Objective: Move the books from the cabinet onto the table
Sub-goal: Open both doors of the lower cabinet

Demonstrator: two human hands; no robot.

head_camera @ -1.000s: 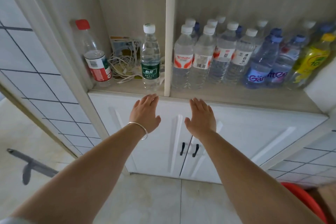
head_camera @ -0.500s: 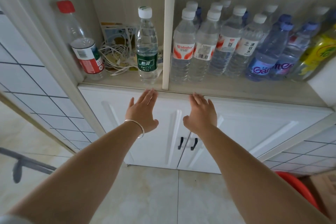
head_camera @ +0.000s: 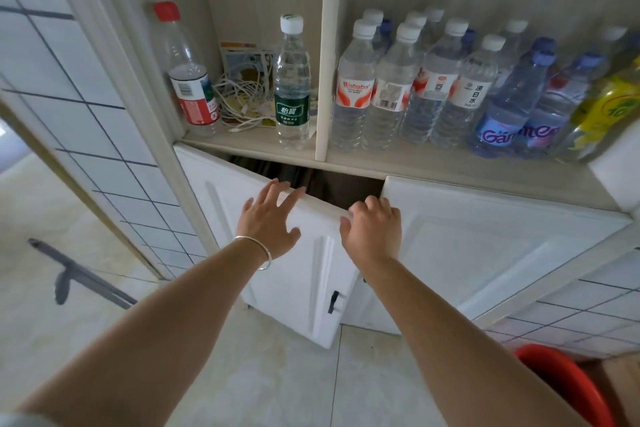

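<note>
Labels on shelf bottles
"Wahaha" on a clear bottle (head_camera: 355,87); "Gan…" at three o'clock on a blue-capped bottle (head_camera: 498,128); "10" on a yellow bottle (head_camera: 609,107).

light: soft, even daylight | shadows: faint | edges: wide-angle bending | focus: slightly soft

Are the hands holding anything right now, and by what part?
Both hold the left cabinet door by its top edge: right hand curled over it, left hand flatter, fingertips on it.
</note>
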